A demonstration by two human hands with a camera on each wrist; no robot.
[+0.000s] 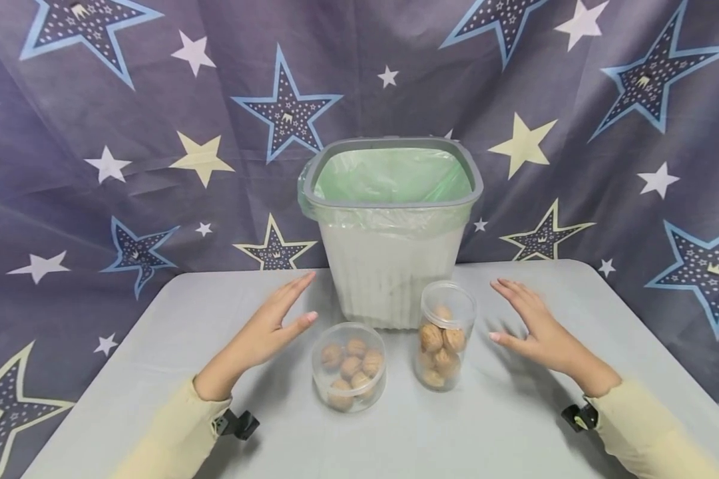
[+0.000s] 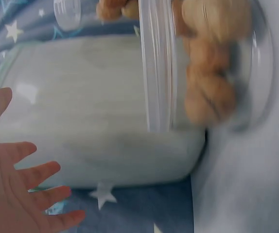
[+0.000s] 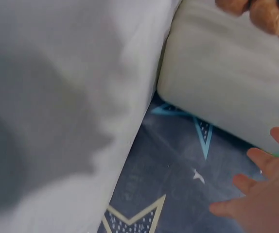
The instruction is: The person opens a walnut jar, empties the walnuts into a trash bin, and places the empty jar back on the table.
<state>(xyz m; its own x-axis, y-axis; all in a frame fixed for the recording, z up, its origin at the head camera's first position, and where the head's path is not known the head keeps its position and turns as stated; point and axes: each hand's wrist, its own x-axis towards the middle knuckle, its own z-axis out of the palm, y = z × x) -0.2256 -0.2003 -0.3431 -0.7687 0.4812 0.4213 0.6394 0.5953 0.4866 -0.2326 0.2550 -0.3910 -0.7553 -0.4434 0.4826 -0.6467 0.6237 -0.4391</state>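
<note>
1. two bare hands are held in the air above the pale table (image 1: pixel 395 442), both open and gripping nothing.
2. the left hand (image 1: pixel 275 329) hangs toward the table's left edge, fingers straight, thumb apart, near a low round clear tub (image 1: pixel 368 400).
3. the right hand (image 1: pixel 536 327) hangs toward the table's right edge, fingers extended and thumb spread, near a tall clear jar (image 1: pixel 463 313).
4. the tub stands left of the table's middle, with several walnuts (image 1: pixel 351 367) inside; the jar stands upright to its right, with more walnuts (image 1: pixel 431 338) stacked in it.
5. behind both, midway along the table's far edge, stands a pale ribbed bin (image 1: pixel 389 266) with a grey rim and a green liner (image 1: pixel 389 174) folded over it; i can't tell whether the jar touches it.
6. as for markings, the dark cloth (image 1: pixel 365 26) beyond the far edge carries stars, some with little crowns.
7. each cream sleeve (image 1: pixel 174 429) has a small black device (image 1: pixel 236 424) at the wrist; the greenish patch on the right one is too small to read.
</note>
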